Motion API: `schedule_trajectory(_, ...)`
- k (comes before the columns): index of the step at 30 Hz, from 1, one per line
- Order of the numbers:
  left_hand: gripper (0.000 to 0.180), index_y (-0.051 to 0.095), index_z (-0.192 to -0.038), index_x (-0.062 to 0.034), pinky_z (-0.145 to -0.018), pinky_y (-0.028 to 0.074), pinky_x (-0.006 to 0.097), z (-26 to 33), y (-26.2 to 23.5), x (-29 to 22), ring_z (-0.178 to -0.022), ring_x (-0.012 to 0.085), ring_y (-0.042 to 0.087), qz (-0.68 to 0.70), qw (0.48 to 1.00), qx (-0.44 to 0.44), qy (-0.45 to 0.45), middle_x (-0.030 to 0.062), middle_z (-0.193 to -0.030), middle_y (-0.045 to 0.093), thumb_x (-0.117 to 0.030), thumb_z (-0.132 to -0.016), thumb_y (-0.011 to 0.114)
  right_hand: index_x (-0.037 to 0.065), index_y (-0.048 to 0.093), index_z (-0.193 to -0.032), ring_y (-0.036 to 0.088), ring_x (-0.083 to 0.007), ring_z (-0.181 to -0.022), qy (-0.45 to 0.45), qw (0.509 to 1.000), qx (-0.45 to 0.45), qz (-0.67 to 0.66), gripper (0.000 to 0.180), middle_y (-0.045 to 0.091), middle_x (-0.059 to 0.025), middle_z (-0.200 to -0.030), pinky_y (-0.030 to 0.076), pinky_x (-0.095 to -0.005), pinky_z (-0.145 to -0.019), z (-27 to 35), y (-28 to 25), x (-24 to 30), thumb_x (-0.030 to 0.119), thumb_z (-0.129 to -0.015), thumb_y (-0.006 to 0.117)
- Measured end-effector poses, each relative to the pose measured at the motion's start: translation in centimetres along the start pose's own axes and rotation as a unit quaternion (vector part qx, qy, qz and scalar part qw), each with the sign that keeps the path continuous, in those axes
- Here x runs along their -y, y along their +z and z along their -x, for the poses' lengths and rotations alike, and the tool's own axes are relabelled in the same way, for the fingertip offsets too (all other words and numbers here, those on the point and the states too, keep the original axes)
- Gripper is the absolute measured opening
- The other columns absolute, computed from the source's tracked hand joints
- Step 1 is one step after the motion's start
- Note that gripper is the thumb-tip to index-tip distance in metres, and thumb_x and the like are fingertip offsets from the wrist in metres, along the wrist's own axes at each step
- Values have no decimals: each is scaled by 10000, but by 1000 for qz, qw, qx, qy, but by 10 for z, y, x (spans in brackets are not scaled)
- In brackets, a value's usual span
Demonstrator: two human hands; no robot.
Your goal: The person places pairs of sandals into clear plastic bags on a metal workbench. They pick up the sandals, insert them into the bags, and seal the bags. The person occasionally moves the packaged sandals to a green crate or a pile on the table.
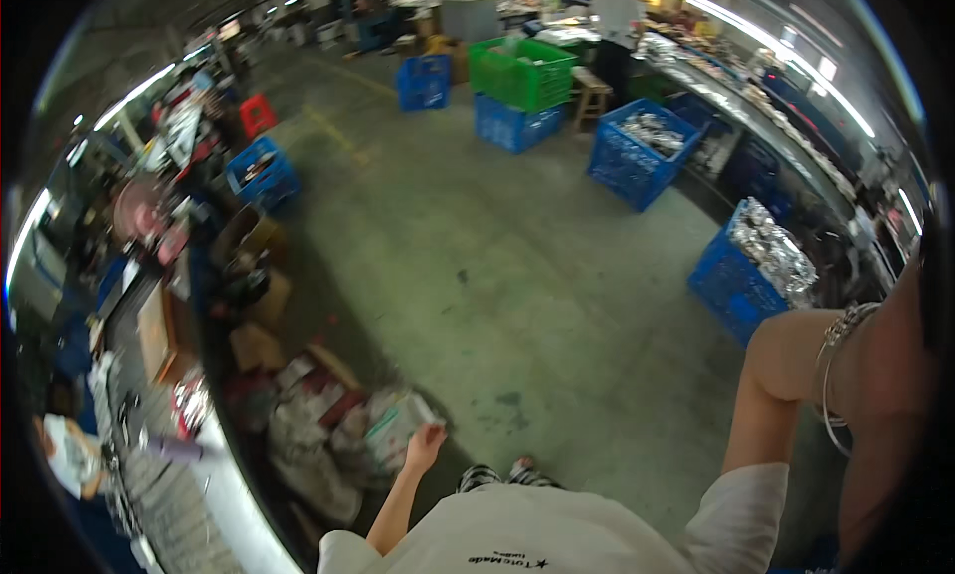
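My left hand (428, 443) hangs low at my left side, its fingers curled together. A small pale thing (425, 412) shows just above the fingertips; whether I hold it or it lies behind is unclear. Beyond that hand, stuffed bags and sacks (313, 440) lie heaped on the floor against the workbench. My right arm is raised and bent, with silvery bracelets (832, 370) round the wrist. My right hand (890, 405) looms large and blurred at the right rim, close to the camera, its fingers hidden.
A bench (224, 494) on the left carries a purple bottle (171, 446) and a cardboard box (159, 333). On the right stand blue crates (731, 286) of shiny silver pieces. A green crate (522, 74), a wooden stool (593, 96) and a person (619, 27) are farther off.
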State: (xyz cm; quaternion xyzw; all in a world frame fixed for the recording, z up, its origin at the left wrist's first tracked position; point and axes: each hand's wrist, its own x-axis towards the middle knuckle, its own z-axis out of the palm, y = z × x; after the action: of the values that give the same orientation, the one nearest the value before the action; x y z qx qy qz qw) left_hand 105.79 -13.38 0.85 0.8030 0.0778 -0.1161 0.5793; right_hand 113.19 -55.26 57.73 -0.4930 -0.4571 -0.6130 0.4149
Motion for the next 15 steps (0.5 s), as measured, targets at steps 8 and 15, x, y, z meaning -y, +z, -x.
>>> schedule_trajectory(8,212,607,-1013,35,-514,469,295,-198,92,15,-630,185,608,49,950,106,-289,100,-807,652,-111,-868,555,12,483,-1200,539,-201,-1020,12,976,-40,213,478,566,-136,-1120,408,-295,-849,66,-154,-218,158,-778,655)
schedule_trajectory(15,303,625,-994,-44,-700,487,410,-595,173,-73,-823,310,628,-229,967,103,-43,147,-871,659,-296,-833,570,9,485,-1205,530,-203,-1036,43,920,-76,381,455,562,-136,-1129,398,-298,-871,92,-240,-392,161,-800,624)
